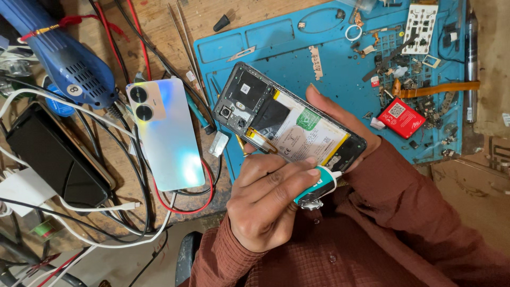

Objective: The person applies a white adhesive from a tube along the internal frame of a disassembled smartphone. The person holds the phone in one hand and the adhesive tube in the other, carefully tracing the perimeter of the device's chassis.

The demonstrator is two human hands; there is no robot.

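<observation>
My right hand (333,110) holds an opened smartphone (287,125) from behind, tilted, with its battery, camera modules and black shields showing. My left hand (260,202) grips a small white and teal tube (319,188). The tube's tip touches the phone's lower edge near the bottom right corner. The phone's shiny iridescent back cover (167,133) lies on the wooden bench to the left, its two camera rings facing up.
A blue repair mat (276,37) carries several small parts, flex cables, a red square box (401,117) and a small white board (421,21). A blue heat tool (64,58), a black device (53,154) and tangled cables (133,212) crowd the left.
</observation>
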